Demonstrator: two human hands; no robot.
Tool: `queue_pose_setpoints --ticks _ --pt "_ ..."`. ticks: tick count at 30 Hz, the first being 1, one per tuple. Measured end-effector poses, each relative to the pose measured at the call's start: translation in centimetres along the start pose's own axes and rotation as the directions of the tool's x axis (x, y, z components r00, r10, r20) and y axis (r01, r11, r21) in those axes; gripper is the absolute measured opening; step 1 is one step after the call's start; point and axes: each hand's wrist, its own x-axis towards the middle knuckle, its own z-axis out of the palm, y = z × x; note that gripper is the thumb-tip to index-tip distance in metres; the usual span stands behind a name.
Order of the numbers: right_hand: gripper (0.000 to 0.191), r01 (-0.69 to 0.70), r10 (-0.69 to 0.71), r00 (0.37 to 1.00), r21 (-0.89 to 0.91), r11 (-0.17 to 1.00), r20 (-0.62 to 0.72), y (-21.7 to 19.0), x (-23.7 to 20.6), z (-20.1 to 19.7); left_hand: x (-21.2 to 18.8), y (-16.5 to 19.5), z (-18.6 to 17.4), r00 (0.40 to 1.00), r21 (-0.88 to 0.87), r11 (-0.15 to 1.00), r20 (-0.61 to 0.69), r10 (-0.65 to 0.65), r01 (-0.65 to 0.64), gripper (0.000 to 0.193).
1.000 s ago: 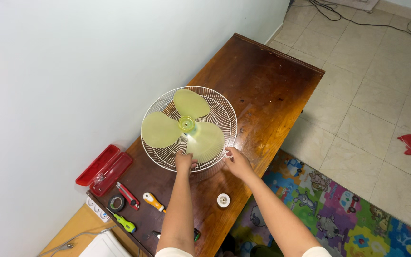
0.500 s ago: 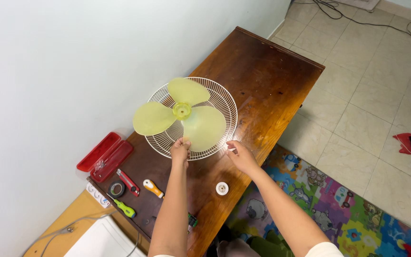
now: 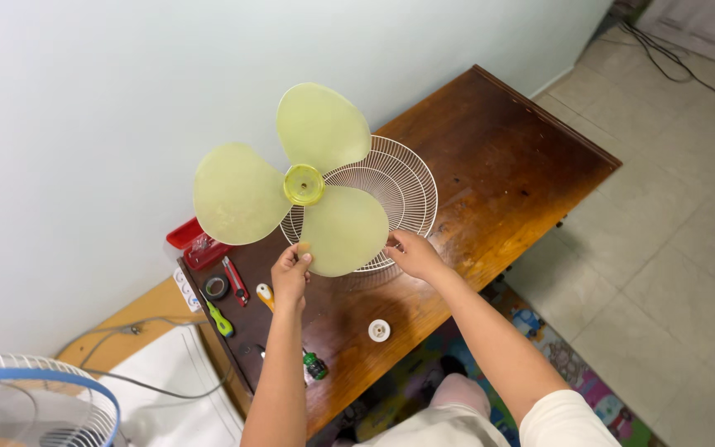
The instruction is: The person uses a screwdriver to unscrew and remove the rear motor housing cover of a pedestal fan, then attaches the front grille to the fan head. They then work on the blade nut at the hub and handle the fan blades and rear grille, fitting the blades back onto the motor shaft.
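The translucent yellow-green three-bladed plastic fan propeller [image 3: 302,192] is already clear of the round white wire fan guard [image 3: 391,194] and held up in the air above the dark brown wooden table [image 3: 506,157], so the lifting-off part of the work looks done. The left hand [image 3: 291,273] has its fingers pinched together on the edge of the lowest blade, carrying the propeller; the right hand [image 3: 411,252] is closed around the near rim of the wire guard, which lies flat on the table. A small white round cap [image 3: 379,330] sits loose on the wood near the person, apart from both. To the left lie a red plastic case [image 3: 196,242], a red-handled cutter [image 3: 234,280], a roll of black tape [image 3: 215,287] and a green-handled screwdriver [image 3: 220,319], none of them in hand. The propeller has yet to be set down anywhere, and the guard remains unmoved on the table.
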Motion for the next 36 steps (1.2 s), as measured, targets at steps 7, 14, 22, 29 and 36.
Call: queue_pose_setpoints --ticks 7,14,22,29,36 --pt "0.035 0.171 -0.15 0.945 -0.048 0.984 0.292 1.3 4.5 -1.6 -3.3 -2.1 1.8 0.955 -0.094 0.993 -0.294 0.037 -0.067 0.027" --pt "0.038 0.298 -0.224 0.801 -0.046 0.953 0.555 1.1 3.2 -0.1 -8.3 -3.9 2.8 0.863 -0.139 0.985 -0.505 0.019 -0.103 0.028" --pt "0.036 0.431 -0.323 0.67 0.004 0.902 0.669 1.2 -0.5 3.4 -13.0 -5.4 2.1 0.747 -0.146 0.978 -0.664 0.016 -0.151 0.029" --pt "0.03 0.476 -0.377 0.708 -0.01 0.879 0.597 2.2 -2.3 3.3 -18.1 -7.4 2.0 0.622 -0.178 0.96 -0.783 -0.005 -0.216 0.026" --pt "0.035 0.606 -0.421 0.578 -0.022 0.795 0.699 2.8 -4.0 3.0 -25.5 -11.3 4.6 0.387 -0.13 0.966 -0.921 -0.035 -0.222 0.024"
